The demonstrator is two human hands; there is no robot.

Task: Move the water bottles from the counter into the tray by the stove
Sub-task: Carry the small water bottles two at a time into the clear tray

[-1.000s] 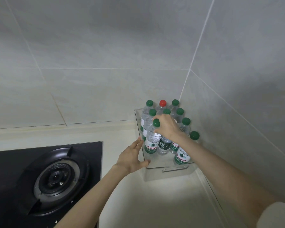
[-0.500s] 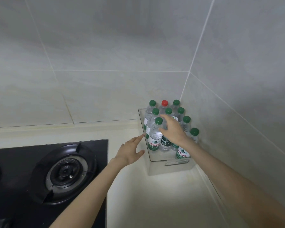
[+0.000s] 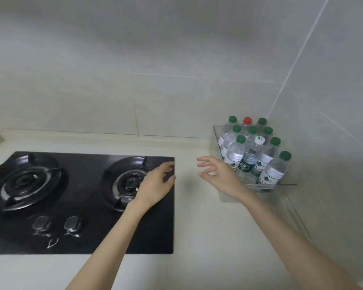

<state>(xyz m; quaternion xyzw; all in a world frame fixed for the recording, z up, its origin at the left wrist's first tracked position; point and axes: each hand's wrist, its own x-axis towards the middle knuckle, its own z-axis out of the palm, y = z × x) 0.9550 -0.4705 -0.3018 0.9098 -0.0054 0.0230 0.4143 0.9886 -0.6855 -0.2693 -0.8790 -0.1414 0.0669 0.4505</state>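
**Both hands withdrawn from the loaded tray**

Since the earlier frames the right hand (image 3: 220,174) has come off the bottle tops and the left hand (image 3: 155,185) has left the tray's side; the view has swung left, so that the whole stove (image 3: 71,195) now shows. Both hands are empty; the right has its fingers spread and lightly bent, just beside the left wall of the tray (image 3: 260,186); the left is relaxed with fingers loosely extended over the stove's right edge, and whether it touches the glass cannot be told.

The water bottles (image 3: 249,147), ten by the caps, stand upright and close-packed in the clear tray, which sits in the wall corner on the counter (image 3: 197,227), to the right of the stove; one bottle has a red cap (image 3: 247,120), one a white cap (image 3: 259,140), the rest green. No bottle shows on the visible counter, so the task seems nearly or wholly done.

Risks, as judged: the tray's clear walls are hard to see, so a sweeping right hand could strike them and topple the tight rows; another bottle forced in could tip the front-right one over the low rim.
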